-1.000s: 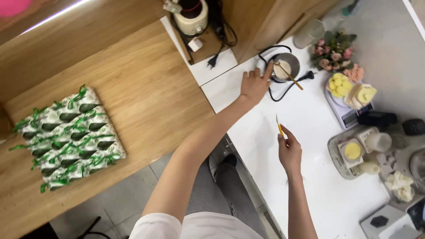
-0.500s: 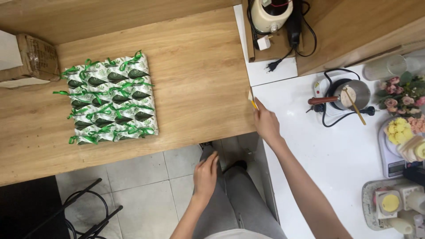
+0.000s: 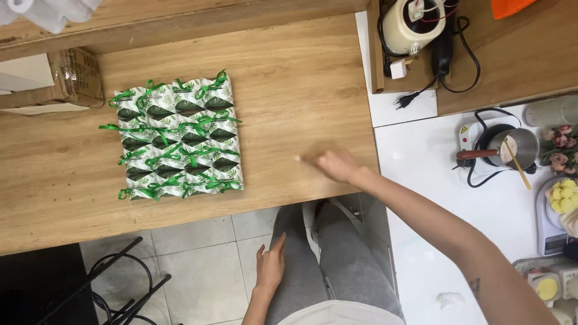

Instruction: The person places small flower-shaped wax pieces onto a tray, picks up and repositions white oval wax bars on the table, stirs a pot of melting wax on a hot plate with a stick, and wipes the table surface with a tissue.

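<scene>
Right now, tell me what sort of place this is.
Probably a home craft workspace for handmade favours or candles. A block of small green-ribboned gift boxes sits on the wooden table; a small pot on a hot plate and flower-shaped pieces on a scale stand on the white counter.

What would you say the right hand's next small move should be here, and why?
Probably a little further left. The right hand, blurred and pointing left over the wooden table, is not yet at the green-ribboned favour boxes, the nearest things that way. The left hand rests on the thigh.
</scene>
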